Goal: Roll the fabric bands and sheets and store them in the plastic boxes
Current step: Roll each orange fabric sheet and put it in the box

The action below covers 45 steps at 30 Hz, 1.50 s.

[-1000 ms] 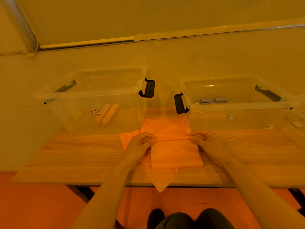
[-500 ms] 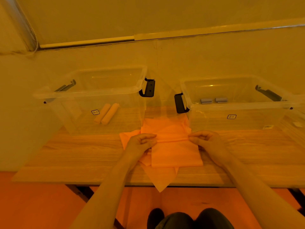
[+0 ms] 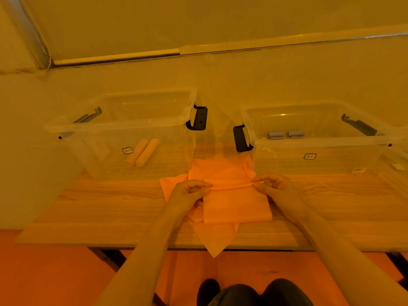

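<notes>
An orange fabric sheet (image 3: 236, 206) lies on top of a pile of orange sheets (image 3: 220, 168) at the middle of the wooden table (image 3: 110, 206). Its far edge is turned into a thin roll. My left hand (image 3: 189, 193) pinches the left end of that roll and my right hand (image 3: 273, 188) pinches the right end. The left clear plastic box (image 3: 119, 127) holds two rolled orange sheets (image 3: 143, 152). Two small grey rolled bands (image 3: 286, 134) lie in the right clear plastic box (image 3: 320, 140).
Both boxes stand at the back of the table against the wall, each with black handles (image 3: 198, 118). One sheet corner (image 3: 215, 246) hangs over the table's front edge. My knees (image 3: 254, 292) show below the table.
The rolled far edge of the top sheet has crept slightly toward me as both hands keep turning it. The hands have barely shifted.
</notes>
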Available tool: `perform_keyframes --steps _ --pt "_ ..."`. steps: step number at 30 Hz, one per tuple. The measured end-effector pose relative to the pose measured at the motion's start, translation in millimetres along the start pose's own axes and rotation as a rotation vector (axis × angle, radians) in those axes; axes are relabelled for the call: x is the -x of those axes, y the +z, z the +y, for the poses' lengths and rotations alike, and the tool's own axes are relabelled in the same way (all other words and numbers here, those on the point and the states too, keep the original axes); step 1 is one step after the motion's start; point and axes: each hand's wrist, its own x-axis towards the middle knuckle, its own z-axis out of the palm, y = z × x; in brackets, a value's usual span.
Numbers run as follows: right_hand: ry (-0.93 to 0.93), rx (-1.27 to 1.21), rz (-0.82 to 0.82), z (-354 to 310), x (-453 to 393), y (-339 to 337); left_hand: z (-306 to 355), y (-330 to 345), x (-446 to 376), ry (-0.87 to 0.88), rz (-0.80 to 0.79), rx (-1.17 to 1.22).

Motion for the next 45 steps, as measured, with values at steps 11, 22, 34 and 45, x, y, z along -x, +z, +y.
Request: perform_keyframes --steps 11,22,34,45 --pt "-0.01 -0.039 0.025 -1.6 2.8 0.3 -2.0 -1.3 -1.0 -0.002 0.012 -0.004" --pt "-0.015 0.038 0.037 2.7 -1.2 1.9 -2.1 -2.9 -4.9 0.033 -0.031 -0.111" --pt "-0.015 -0.004 0.026 1.2 0.7 1.4 0.0 -1.6 1.5 0.017 -0.019 0.034" --pt "-0.029 -0.019 0.036 1.2 2.2 1.6 -1.8 -1.8 0.4 -0.003 -0.003 0.018"
